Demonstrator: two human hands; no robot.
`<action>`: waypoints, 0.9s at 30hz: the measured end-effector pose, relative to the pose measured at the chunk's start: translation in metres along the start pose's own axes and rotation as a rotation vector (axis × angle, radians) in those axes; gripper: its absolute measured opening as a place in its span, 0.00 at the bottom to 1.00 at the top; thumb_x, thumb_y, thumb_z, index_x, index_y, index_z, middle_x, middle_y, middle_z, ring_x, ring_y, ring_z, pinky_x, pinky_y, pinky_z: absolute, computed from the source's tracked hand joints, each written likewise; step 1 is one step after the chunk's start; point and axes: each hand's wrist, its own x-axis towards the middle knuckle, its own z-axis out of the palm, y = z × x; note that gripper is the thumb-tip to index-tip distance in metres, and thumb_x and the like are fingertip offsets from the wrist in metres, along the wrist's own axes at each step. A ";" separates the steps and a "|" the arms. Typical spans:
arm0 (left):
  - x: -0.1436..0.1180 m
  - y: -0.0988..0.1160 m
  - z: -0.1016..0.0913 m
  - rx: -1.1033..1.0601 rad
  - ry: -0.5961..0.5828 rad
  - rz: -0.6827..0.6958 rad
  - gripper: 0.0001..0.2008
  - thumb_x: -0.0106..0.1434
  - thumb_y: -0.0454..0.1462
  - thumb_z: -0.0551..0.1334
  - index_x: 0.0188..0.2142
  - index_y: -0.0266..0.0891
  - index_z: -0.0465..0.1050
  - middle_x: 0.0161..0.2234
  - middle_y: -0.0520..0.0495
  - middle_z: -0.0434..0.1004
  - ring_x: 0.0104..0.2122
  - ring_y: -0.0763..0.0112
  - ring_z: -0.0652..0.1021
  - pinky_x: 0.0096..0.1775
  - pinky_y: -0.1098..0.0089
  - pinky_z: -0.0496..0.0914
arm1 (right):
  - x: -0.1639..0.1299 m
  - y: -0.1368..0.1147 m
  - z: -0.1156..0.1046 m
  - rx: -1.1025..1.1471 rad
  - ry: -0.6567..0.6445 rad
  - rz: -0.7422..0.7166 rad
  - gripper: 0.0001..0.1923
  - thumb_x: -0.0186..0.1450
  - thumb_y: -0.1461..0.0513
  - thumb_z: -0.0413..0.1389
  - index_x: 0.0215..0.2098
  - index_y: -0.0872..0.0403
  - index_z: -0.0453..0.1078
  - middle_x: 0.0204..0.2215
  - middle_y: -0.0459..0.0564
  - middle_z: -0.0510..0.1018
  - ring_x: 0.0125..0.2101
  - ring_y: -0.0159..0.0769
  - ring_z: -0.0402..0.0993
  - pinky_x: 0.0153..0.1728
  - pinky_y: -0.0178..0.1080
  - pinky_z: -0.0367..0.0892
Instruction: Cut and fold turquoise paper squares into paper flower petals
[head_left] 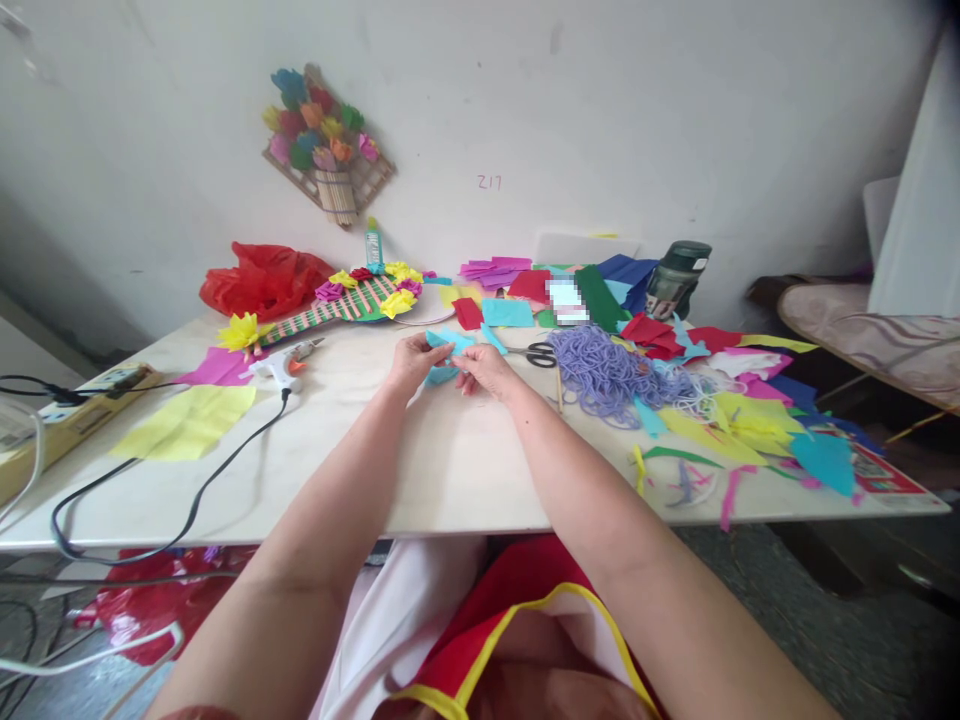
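Light blue crepe paper (448, 340) is held between both hands over the middle of the table. My left hand (414, 362) pinches it from the left side, thumb on top. From the right, the closed fingers of my right hand (484, 370) grip the same paper, partly hiding it. Just right of that hand lie black-handled scissors (540, 354) and a thin light blue strip (493, 340). Behind the hands are a flat light blue piece (508, 313) and a small red piece (469, 314). A green lute-shaped craft (337, 309) with paper flowers rests to the back left.
A white glue gun (279, 368) with a black cord lies left, near a yellow paper sheet (184, 423) and a power strip (82, 415). Purple yarn (607, 375) and coloured paper scraps crowd the right. A dark bottle (679, 280) and glue bottle (373, 244) stand behind.
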 end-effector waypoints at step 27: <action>0.001 0.003 -0.004 -0.101 0.125 -0.079 0.21 0.49 0.51 0.62 0.29 0.34 0.69 0.17 0.51 0.70 0.16 0.75 0.72 0.22 0.74 0.68 | 0.008 0.000 -0.006 0.016 0.193 -0.148 0.09 0.52 0.68 0.55 0.33 0.55 0.65 0.16 0.36 0.67 0.14 0.23 0.66 0.16 0.26 0.62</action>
